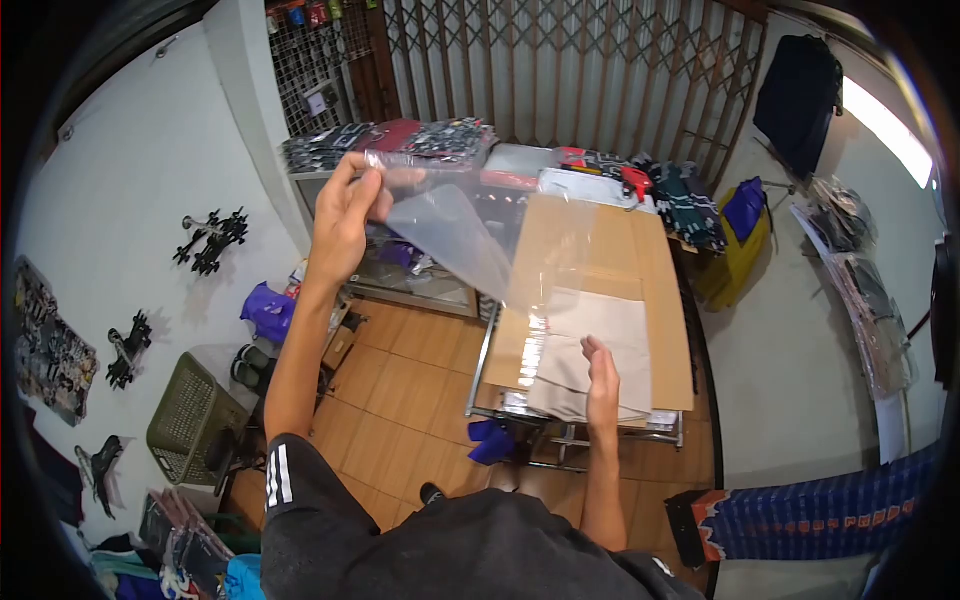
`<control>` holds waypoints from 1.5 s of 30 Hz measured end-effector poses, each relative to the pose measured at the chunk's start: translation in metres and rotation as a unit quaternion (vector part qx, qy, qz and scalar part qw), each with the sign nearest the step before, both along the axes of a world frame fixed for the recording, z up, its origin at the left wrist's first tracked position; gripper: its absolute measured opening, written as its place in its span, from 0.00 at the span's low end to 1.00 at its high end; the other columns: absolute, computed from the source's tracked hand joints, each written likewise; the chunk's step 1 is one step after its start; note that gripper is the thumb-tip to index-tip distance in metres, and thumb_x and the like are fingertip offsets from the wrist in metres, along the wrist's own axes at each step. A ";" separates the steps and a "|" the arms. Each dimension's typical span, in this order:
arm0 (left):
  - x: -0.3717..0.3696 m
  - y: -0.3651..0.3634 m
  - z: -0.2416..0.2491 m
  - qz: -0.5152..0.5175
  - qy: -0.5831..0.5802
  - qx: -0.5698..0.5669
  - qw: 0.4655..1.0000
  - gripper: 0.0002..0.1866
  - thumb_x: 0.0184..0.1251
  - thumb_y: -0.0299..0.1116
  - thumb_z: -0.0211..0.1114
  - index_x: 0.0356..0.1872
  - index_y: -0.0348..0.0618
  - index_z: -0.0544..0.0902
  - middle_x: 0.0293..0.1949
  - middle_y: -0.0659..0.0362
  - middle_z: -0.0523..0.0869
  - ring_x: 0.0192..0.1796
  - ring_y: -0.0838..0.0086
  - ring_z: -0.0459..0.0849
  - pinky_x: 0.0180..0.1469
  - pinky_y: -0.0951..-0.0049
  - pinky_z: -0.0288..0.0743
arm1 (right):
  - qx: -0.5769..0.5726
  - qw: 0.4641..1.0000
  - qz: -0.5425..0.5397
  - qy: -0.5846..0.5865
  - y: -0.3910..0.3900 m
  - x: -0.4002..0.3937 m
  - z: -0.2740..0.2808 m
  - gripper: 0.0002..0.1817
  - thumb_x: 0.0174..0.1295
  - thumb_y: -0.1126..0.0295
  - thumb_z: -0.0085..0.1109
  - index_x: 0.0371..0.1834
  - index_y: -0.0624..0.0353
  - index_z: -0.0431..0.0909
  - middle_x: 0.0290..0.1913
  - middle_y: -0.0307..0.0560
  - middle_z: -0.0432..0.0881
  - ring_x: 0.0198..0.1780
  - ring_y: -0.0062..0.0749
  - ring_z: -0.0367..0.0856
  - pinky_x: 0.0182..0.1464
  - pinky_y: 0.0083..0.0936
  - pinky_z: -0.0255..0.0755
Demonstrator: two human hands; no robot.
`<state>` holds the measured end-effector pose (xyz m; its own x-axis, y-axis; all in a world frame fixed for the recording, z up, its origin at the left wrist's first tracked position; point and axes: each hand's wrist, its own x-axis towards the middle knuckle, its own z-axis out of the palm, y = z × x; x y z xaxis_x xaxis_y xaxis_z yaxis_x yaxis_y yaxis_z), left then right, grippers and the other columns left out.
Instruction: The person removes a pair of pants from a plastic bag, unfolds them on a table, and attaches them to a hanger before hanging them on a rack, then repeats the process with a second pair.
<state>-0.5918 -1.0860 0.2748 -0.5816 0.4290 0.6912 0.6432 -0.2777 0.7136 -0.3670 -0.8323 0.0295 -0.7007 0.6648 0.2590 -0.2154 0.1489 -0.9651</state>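
My left hand (348, 208) is raised at the upper left, its thumb and fingers pinched on the edge of a clear plastic bag (450, 235). The bag hangs out to the right, over the near part of a cardboard sheet (655, 270). On that cardboard lies a flat, folded beige garment (610, 325), partly seen through the plastic. My right hand (601, 385) is held upright over the garment's right half, fingers stretched out and nothing in them.
The cardboard rests on a metal-framed table (483, 365). Behind it are packed garments (430, 138) and a red tool (636, 183). A green basket (190, 420) and a purple bag (268, 312) stand on the left. A folding gate (570, 75) closes off the back.
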 end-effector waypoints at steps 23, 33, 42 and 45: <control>-0.090 -0.284 -0.149 0.343 -0.038 -0.056 0.937 0.07 0.81 0.31 0.58 0.42 0.38 0.76 0.27 0.64 0.82 0.27 0.86 0.73 0.28 0.80 0.67 | -0.090 0.986 0.120 0.070 -0.234 -0.213 0.054 0.12 0.78 0.64 0.56 0.43 0.62 0.83 0.33 0.42 0.87 0.27 0.16 0.78 0.29 0.16 0.74; -0.206 -0.259 -0.188 0.318 -0.090 -0.049 0.943 0.07 0.80 0.29 0.59 0.40 0.37 0.77 0.24 0.68 0.76 0.27 0.87 0.69 0.29 0.80 0.62 | -0.121 0.986 0.095 0.065 -0.212 -0.327 0.040 0.11 0.77 0.64 0.56 0.42 0.61 0.81 0.32 0.44 0.86 0.26 0.18 0.81 0.26 0.16 0.74; -0.330 -0.170 -0.212 0.218 -0.135 -0.009 0.966 0.07 0.80 0.29 0.58 0.39 0.40 0.78 0.25 0.68 0.77 0.24 0.89 0.70 0.26 0.84 0.61 | -0.125 0.988 0.058 0.077 -0.140 -0.414 0.018 0.10 0.76 0.64 0.60 0.42 0.61 0.82 0.32 0.42 0.87 0.27 0.17 0.82 0.28 0.16 0.75; -0.362 -0.136 -0.222 0.189 -0.149 0.030 0.970 0.06 0.81 0.29 0.57 0.40 0.39 0.78 0.26 0.67 0.78 0.24 0.89 0.70 0.25 0.85 0.61 | -0.126 0.988 0.083 0.030 -0.119 -0.430 0.010 0.10 0.75 0.66 0.61 0.44 0.63 0.82 0.33 0.42 0.88 0.30 0.18 0.83 0.30 0.17 0.76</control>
